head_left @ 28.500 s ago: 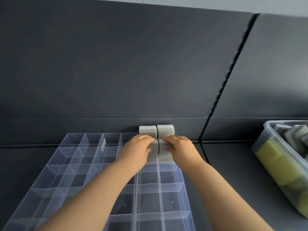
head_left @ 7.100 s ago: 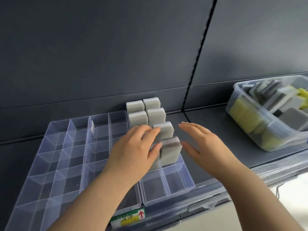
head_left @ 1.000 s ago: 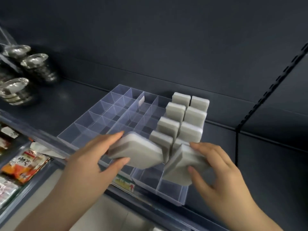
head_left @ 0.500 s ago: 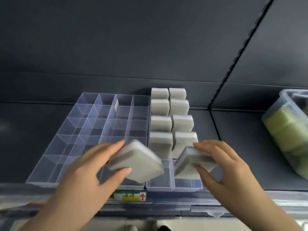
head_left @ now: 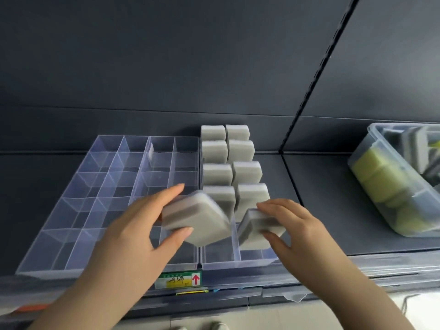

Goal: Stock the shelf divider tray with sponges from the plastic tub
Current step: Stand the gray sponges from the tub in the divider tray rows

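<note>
A clear divider tray [head_left: 71,210] lies on the dark shelf. Several grey sponges [head_left: 215,151] stand upright in its two right-hand columns, from the back toward the front. My left hand [head_left: 140,232] grips a grey sponge [head_left: 197,222], tilted above the front of the tray. My right hand [head_left: 292,227] grips a second grey sponge [head_left: 256,228], tilted over the front right compartments. A clear plastic tub [head_left: 371,177] with yellow and grey sponges sits at the right.
The tray's left columns and its front-row compartments [head_left: 219,253] hold nothing. A price label with a red arrow [head_left: 178,279] is on the shelf's front rail. A slotted upright strip [head_left: 316,75] runs up the dark back panel.
Both hands have carried their sponges slightly forward and lower over the tray's front right compartments. The view has shifted a little, showing more of the tub.
</note>
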A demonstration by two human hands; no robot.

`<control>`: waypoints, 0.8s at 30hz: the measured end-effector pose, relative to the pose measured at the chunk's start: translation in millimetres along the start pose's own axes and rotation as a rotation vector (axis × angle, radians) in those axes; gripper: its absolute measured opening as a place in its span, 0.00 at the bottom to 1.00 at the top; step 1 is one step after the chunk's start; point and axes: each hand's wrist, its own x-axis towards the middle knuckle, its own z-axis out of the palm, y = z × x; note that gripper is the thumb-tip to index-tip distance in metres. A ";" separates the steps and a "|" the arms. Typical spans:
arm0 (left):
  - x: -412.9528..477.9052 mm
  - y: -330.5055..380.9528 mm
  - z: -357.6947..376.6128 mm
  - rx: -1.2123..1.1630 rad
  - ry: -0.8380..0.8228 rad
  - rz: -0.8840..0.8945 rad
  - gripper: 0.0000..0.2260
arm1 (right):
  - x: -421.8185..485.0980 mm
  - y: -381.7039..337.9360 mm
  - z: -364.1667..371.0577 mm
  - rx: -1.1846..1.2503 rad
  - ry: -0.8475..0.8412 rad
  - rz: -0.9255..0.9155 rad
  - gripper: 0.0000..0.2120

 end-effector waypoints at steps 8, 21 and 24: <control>10.0 10.9 9.8 -0.004 -0.036 0.098 0.21 | 2.8 10.2 12.9 0.007 -0.103 0.014 0.21; 15.1 13.4 25.4 -0.012 -0.095 0.109 0.18 | 0.9 16.2 15.3 0.032 -0.097 0.006 0.21; 15.2 13.2 26.2 -0.013 -0.116 0.088 0.18 | 0.7 15.6 15.0 0.025 -0.100 0.000 0.20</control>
